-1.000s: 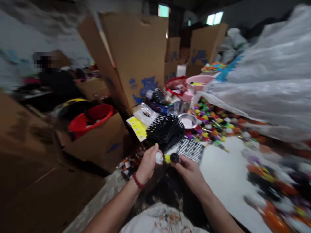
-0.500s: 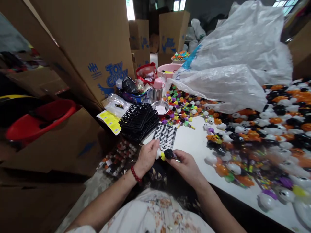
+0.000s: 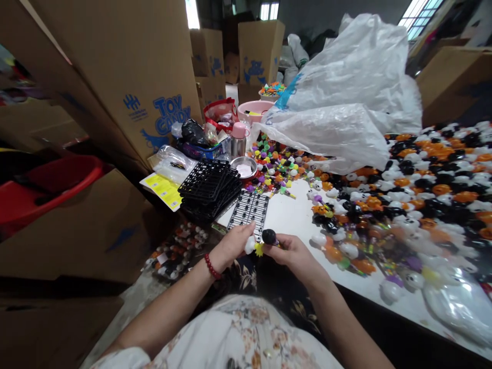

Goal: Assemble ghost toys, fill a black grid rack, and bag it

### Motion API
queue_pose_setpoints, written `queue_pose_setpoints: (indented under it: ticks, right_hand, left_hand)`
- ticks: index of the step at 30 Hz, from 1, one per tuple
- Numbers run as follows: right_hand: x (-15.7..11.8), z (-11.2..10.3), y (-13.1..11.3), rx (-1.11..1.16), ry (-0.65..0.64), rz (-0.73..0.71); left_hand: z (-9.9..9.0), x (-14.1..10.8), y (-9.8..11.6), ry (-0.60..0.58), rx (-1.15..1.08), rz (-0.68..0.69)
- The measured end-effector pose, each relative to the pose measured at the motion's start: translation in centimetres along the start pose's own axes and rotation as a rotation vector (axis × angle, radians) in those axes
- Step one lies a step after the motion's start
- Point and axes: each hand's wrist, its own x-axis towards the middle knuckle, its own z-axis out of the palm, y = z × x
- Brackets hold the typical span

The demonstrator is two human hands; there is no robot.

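Between my two hands are small plastic novelty toys. My left hand (image 3: 235, 247) is closed around a white toy head (image 3: 250, 245), and a yellow spiky piece (image 3: 259, 249) shows right beside it. My right hand (image 3: 292, 253) pinches a toy with a round black head (image 3: 269, 237); its lower part is hidden by the fingers. Just beyond the hands a black plastic grid tray (image 3: 249, 211) lies on the white table (image 3: 286, 210). A stack of similar black trays (image 3: 209, 187) stands to its left.
Heaped toys in orange, black and white (image 3: 418, 189) cover the table's right side, partly under a large clear plastic bag (image 3: 346, 87). A metal bowl (image 3: 244, 168), a pink-lidded flask (image 3: 239, 141) and a yellow label sheet (image 3: 163, 190) sit behind. Tall cardboard boxes (image 3: 126, 66) stand left.
The view has swung slightly right, so the scene sits farther left. The black head has tipped more upright in my right hand, and the white head shows more beside my left fingers.
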Motion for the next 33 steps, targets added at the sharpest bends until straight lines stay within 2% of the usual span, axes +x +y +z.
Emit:
queue_pose_setpoints:
  ticks: [3,9,17,26,33]
  right_hand:
    - [-0.1,-0.3,0.1,-0.089,0.019,-0.026]
    - [-0.1,-0.6,0.7,-0.196,0.012,-0.041]
    - [0.5,-0.8,1.0,-0.156,0.019,-0.008]
    - [0.6,-0.9,1.3,-0.148,0.026,-0.005]
    - [0.4,-1.0,1.6,-0.154,0.072,-0.014]
  left_hand:
    - [0.1,0.2,-0.4,0.020,0.006,0.027]
    - [-0.4,0.5,-1.5,0.138,0.170,0.145]
    - [-1.0,0.9,-2.4,0.065,0.177,0.132]
    - [-1.0,0.8,-3.0,0.047,0.139,0.103]
    - [-0.2,1.0,-3.4,0.074,0.098,0.041]
